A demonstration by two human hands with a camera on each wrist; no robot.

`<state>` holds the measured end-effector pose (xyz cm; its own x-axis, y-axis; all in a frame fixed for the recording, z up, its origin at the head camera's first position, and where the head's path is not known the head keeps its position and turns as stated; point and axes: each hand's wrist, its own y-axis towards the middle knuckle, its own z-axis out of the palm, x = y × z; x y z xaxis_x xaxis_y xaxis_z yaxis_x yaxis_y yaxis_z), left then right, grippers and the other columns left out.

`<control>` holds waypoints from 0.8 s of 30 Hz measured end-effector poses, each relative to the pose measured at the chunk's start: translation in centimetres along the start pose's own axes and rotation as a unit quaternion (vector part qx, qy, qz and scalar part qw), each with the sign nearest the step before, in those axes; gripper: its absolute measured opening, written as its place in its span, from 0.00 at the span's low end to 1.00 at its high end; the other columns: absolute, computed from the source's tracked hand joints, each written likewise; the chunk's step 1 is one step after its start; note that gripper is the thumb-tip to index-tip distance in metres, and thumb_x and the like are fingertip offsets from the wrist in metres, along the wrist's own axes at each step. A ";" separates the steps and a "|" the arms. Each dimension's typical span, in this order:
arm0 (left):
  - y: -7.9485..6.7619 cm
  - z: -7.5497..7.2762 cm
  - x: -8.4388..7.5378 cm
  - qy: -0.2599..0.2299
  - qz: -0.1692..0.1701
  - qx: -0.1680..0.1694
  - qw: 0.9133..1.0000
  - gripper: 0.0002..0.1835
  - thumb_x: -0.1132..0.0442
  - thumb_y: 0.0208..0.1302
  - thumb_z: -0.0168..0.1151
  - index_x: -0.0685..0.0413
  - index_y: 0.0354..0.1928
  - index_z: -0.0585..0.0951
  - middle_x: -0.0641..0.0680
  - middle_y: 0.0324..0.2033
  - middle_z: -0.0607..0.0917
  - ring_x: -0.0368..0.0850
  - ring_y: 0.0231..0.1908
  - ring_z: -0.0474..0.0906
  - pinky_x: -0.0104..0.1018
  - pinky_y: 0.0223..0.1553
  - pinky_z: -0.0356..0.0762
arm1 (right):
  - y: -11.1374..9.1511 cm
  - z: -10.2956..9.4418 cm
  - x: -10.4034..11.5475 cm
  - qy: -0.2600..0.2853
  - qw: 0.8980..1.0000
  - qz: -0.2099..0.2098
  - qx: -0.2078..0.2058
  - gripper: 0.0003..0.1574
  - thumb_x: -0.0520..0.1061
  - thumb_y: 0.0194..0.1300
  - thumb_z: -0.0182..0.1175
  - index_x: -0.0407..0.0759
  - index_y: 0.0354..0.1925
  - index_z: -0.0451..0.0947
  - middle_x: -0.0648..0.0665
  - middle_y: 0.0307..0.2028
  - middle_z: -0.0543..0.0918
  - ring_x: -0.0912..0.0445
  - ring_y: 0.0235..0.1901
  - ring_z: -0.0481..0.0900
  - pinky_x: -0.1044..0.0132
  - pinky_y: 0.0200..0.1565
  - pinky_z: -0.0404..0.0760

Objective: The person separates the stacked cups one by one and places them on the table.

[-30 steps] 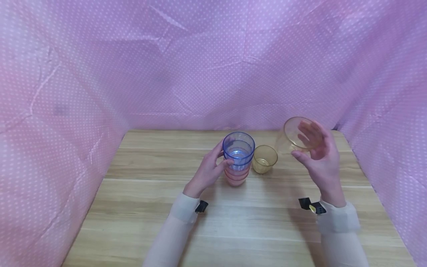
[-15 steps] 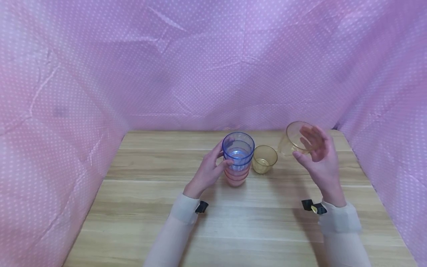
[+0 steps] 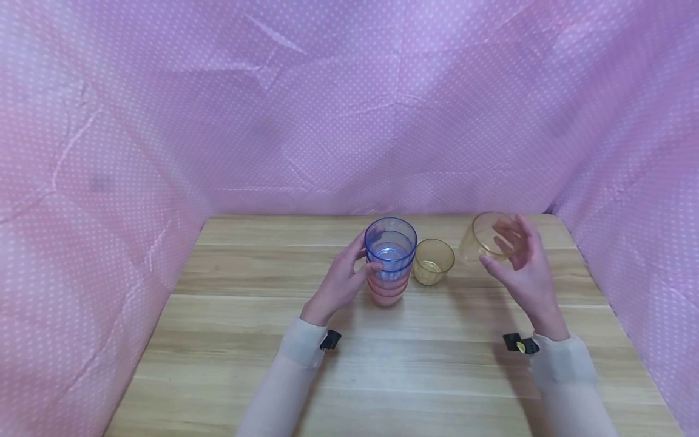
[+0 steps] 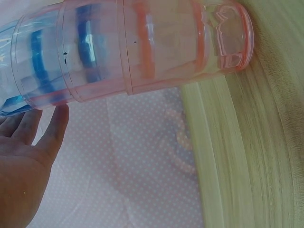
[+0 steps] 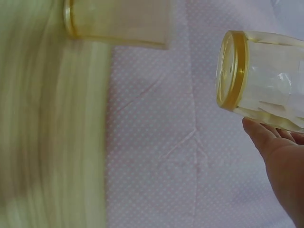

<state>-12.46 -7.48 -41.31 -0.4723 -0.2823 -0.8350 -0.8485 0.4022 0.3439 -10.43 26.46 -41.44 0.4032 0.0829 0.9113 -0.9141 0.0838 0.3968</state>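
Note:
A tall stack of nested clear cups (image 3: 389, 282), blue ones on top and pink ones below, stands upright on the table. My left hand (image 3: 341, 276) grips it from the left near the top, thumb across the front. In the left wrist view the pink lower cups (image 4: 166, 42) reach down to the wood. A yellow cup (image 3: 434, 262) stands just right of the stack. Farther right, my right hand (image 3: 526, 273) holds another yellow cup (image 3: 483, 243), tilted and raised off the table. The right wrist view shows this cup's base (image 5: 232, 71) above the fingers.
The wooden table (image 3: 382, 376) ends at a pink polka-dot cloth (image 3: 349, 121) that rises behind it and on both sides. The standing yellow cup sits between the stack and my right hand.
My right hand has lowered the yellow cup and shifted it slightly to the right. The left hand, the stack and the standing yellow cup stay in place.

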 end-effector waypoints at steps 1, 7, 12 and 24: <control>0.0 0.0 0.0 0.000 0.000 0.000 1.000 0.51 0.27 0.65 0.48 0.56 0.79 0.61 0.62 0.70 0.74 0.63 0.63 0.77 0.54 0.67 0.75 | -0.1 -0.2 -0.2 -0.010 1.000 0.005 0.001 0.59 0.11 0.51 0.60 0.39 0.77 0.57 0.38 0.67 0.70 0.50 0.67 0.69 0.71 0.69 0.71; 0.0 0.0 0.1 -0.003 0.004 0.001 1.000 0.50 0.30 0.65 0.50 0.56 0.80 0.61 0.63 0.71 0.73 0.64 0.63 0.78 0.55 0.67 0.75 | -0.4 -1.0 -1.1 -0.044 0.998 0.034 0.008 0.56 0.15 0.53 0.65 0.38 0.75 0.57 0.42 0.66 0.70 0.52 0.67 0.70 0.74 0.67 0.72; -0.1 0.0 0.0 -0.002 0.003 -0.001 1.000 0.50 0.29 0.65 0.49 0.56 0.79 0.61 0.63 0.70 0.74 0.64 0.63 0.78 0.54 0.67 0.76 | -0.5 -1.6 -1.9 -0.063 0.997 0.042 0.011 0.57 0.17 0.54 0.67 0.39 0.75 0.57 0.42 0.67 0.70 0.56 0.66 0.71 0.74 0.68 0.70; -0.1 0.0 0.1 0.001 -0.005 0.001 1.000 0.51 0.27 0.65 0.48 0.54 0.80 0.60 0.62 0.71 0.73 0.64 0.63 0.77 0.55 0.67 0.75 | -0.6 -2.6 -3.2 -0.189 0.980 0.052 0.030 0.60 0.24 0.56 0.73 0.40 0.79 0.54 0.39 0.69 0.69 0.63 0.65 0.70 0.77 0.66 0.71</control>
<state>-12.43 -7.55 -41.46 -0.4640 -0.2877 -0.8378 -0.8528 0.4008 0.3347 -11.03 28.77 -44.91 0.2733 -0.2876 0.9180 -0.9547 0.0358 0.2954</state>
